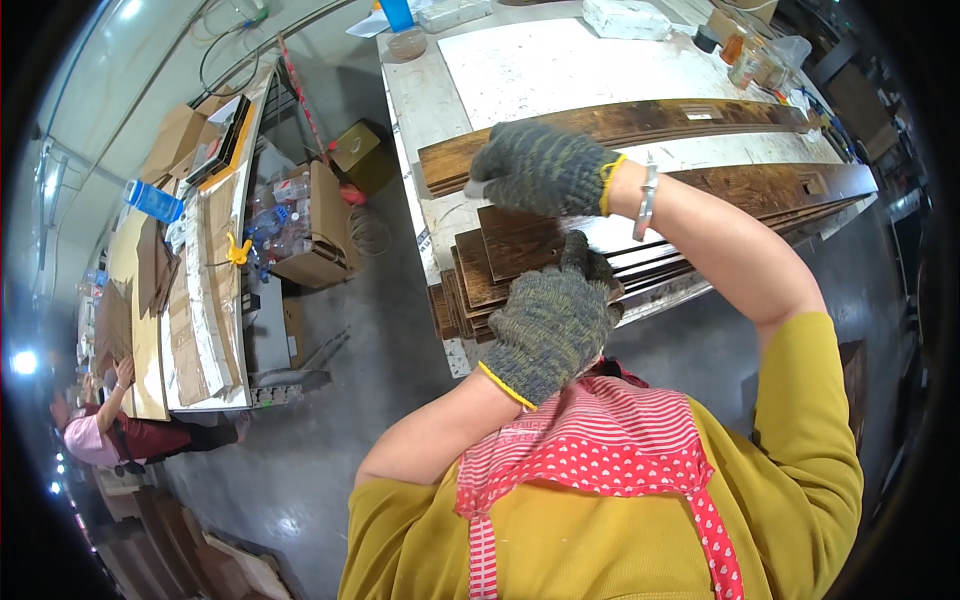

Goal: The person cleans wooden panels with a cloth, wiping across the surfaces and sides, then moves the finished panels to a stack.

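Observation:
My left hand (553, 318), in a grey-green knit glove with a yellow cuff, grips the near edge of the top dark brown wooden board (515, 243). Its index finger stretches onto the board's face. Under that board lie several more, their left ends stepped in a stack (470, 270). Above the board's far side is my right hand (545, 170), gloved alike, its fingers closed. A small pale edge shows at the fingertips; what it belongs to is hidden. Just beyond this hand lies another set of brown boards (620, 122), with a small cut-out toward the right end.
Both board piles rest on a white-topped table (425, 130). A white block (625, 18), small jars and a blue cup (397, 14) stand at its far side. Left, across a grey floor, are a box of bottles (318, 225) and a second bench where another person (125, 425) works.

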{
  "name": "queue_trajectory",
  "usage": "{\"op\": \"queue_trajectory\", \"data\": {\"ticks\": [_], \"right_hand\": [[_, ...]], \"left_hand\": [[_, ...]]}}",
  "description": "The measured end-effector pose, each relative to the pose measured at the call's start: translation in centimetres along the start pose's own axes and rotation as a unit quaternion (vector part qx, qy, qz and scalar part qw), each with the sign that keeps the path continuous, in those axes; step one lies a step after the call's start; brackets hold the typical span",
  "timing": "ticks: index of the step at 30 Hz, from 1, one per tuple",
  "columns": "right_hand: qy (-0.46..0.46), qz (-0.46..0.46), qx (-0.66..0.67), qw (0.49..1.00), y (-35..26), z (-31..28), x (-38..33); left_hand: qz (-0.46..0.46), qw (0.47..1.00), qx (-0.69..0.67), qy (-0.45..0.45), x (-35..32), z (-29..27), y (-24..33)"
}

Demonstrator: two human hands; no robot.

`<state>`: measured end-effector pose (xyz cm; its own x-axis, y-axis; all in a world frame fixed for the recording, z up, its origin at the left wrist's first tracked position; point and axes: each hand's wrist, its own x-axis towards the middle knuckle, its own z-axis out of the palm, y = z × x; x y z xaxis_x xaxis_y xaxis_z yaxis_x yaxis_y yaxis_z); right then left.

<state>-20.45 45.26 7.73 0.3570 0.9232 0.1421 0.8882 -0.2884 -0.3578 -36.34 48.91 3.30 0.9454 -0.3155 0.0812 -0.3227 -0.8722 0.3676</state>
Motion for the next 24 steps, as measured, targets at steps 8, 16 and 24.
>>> {"op": "queue_trajectory", "data": {"ticks": [8,16,24], "right_hand": [[-0.134,0.128,-0.085,0.979,1.7,-1.4,-1.6],[-0.046,0.100,-0.036,0.993,0.7,-0.8,-3.9],[-0.010,0.277,-0.159,0.948,9.5,-6.4,-15.0]], "left_hand": [[-0.022,0.995,0.043,0.090,-0.5,0.6,0.1],[0.068,0.988,0.076,0.113,-0.4,-0.2,-0.3],[0.143,0.979,0.081,0.116,0.4,-0.7,-1.1]]}}
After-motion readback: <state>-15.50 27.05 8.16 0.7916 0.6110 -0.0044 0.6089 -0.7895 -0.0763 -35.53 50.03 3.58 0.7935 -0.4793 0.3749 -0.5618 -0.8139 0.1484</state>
